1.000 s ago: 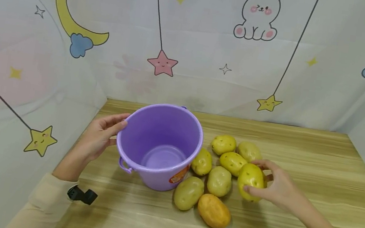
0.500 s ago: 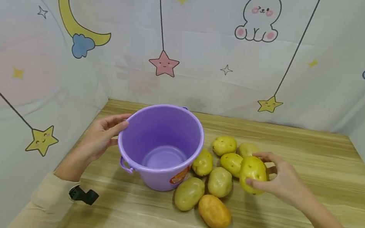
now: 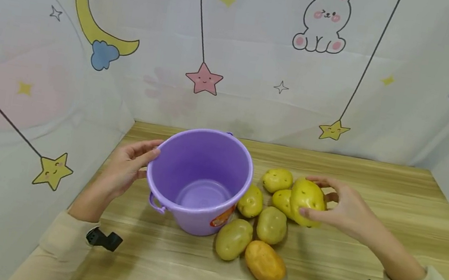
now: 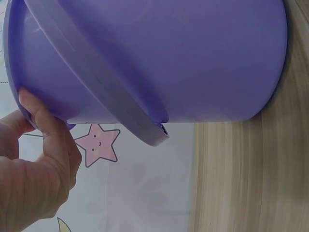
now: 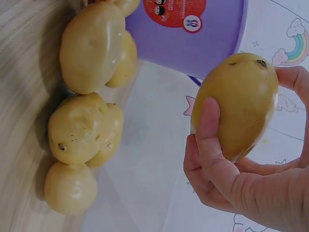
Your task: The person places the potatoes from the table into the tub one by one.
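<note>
A purple bucket [image 3: 193, 218] stands upright on the table, its inside bare in the head view. My left hand [image 3: 128, 165] pinches the bucket's left rim; the left wrist view shows finger and thumb on that edge, beside the lowered handle [image 4: 99, 79]. Between the thumb and fingers of my right hand [image 3: 337, 206] is a yellow potato [image 3: 306, 201]. The right wrist view has this potato [image 5: 236, 104] raised off the table. It overlaps a smaller yellow potato [image 3: 282, 201] in the head view. An orange-brown potato [image 3: 265, 262] lies nearest the front.
Several more potatoes lie right of the bucket, among them a greenish one [image 3: 234, 240] and a yellow one [image 3: 277, 180]. A patterned cloth [image 3: 263, 45] rises behind and at both sides of the wooden table [image 3: 384, 229].
My right hand has lifted the yellow potato off the table and carried it slightly back and left, covering the pale potato behind. My left hand still holds the bucket's rim.
</note>
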A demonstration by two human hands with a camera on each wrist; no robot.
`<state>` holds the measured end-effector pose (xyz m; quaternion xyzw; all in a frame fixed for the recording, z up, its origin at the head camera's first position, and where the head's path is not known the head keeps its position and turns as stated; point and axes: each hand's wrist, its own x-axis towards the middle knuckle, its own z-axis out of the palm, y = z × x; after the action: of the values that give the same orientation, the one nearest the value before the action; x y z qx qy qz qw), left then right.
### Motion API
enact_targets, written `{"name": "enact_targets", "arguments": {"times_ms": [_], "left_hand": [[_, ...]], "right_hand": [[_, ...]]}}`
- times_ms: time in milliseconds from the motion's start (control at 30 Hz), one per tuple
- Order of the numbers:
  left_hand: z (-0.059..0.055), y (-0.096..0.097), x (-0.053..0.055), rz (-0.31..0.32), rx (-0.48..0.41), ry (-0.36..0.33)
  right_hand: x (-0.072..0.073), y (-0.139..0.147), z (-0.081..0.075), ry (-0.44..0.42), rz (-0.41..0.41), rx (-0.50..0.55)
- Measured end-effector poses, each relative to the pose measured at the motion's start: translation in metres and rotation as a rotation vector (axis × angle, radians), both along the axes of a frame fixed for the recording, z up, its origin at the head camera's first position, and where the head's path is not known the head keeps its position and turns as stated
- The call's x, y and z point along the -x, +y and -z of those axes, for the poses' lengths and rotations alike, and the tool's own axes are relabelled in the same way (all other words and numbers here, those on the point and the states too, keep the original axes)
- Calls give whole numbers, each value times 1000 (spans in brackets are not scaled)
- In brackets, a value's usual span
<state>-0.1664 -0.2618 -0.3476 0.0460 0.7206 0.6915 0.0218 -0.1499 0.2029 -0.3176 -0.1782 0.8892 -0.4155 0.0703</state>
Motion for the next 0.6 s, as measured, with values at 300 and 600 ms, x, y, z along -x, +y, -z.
{"name": "enact_targets", "arguments": {"times_ms": [300, 600], "left_hand": [[-1, 1, -1, 7, -2, -5], [-1, 1, 0, 11, 3, -2]], "right_hand": [[6, -7, -12, -5, -5, 14], [15, -23, -27, 1, -22, 4]]}}
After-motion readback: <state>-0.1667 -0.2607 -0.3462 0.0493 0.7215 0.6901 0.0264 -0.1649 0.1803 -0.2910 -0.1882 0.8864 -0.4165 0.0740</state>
